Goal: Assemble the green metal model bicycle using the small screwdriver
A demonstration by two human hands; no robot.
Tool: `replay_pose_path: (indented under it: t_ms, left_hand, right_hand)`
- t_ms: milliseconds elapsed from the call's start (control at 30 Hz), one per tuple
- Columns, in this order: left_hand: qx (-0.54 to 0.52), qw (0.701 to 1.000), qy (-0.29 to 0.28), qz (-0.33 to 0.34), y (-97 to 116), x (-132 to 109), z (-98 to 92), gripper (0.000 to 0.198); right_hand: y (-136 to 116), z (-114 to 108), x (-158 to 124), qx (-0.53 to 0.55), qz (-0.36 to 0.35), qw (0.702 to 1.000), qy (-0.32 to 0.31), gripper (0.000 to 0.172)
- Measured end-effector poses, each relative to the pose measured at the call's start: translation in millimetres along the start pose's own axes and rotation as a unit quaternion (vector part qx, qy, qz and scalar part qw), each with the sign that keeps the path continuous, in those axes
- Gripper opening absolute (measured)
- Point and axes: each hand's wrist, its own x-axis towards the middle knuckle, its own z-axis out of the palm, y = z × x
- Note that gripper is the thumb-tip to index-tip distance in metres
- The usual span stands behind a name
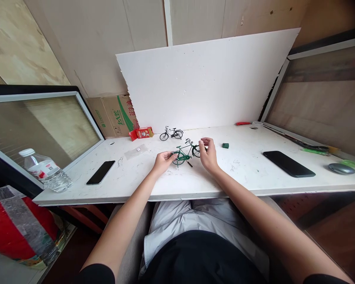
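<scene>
Between my hands a green model bicycle stands on the white table, its handlebar pointing up and to the right. My left hand is closed on its rear wheel, the thumb and fingers pinching the rim. At the other end, my right hand curls round the front wheel, with the fingertips partly hidden behind it. Under the bicycle lies a thin dark stick-like piece. A small green block sits to the right of my right hand. Farther back stands a black model bicycle.
A clear plastic bag and a red box lie back left. Phones rest at left and right. A water bottle leans at the left edge; a grey mouse is far right. A white board stands behind.
</scene>
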Motion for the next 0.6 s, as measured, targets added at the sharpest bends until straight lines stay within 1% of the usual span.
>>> replay_pose_path:
  t_ms: [67, 133, 200, 267, 333, 433, 500, 600]
  left_hand:
    - [-0.006, 1.0, 0.011, 0.009, 0, 0, 0.9, 0.037]
    - [-0.012, 0.999, 0.028, 0.01, -1, 1, 1.1, 0.036]
    - [-0.014, 0.999, 0.047, 0.011, 0, 2, 0.7, 0.037]
    - [-0.011, 0.998, 0.064, 0.015, 0, 3, -0.1, 0.04]
    - [-0.007, 0.997, 0.075, 0.022, 1, 3, -0.7, 0.042]
    - [-0.013, 0.996, 0.083, 0.026, 0, 3, -1.3, 0.041]
    - [-0.02, 0.996, 0.085, 0.023, 0, 2, -1.6, 0.04]
    - [-0.023, 0.995, 0.093, 0.016, -1, 3, -2.4, 0.039]
  right_hand:
    - [-8, -1, -2, -0.062, -0.073, 0.995, 0.032, 0.034]
    - [-16, -2, -6, -0.11, -0.129, 0.985, 0.034, 0.028]
    - [-22, -1, -10, -0.144, -0.169, 0.975, 0.009, 0.025]
    - [-24, 0, -13, -0.173, -0.202, 0.964, -0.031, 0.024]
    - [-22, 2, -15, -0.188, -0.225, 0.952, -0.085, 0.024]
    - [-15, 3, -13, -0.171, -0.236, 0.944, -0.155, 0.028]
    - [-9, 3, -11, -0.148, -0.237, 0.944, -0.176, 0.03]
    - [-5, 4, -9, -0.133, -0.238, 0.945, -0.182, 0.032]
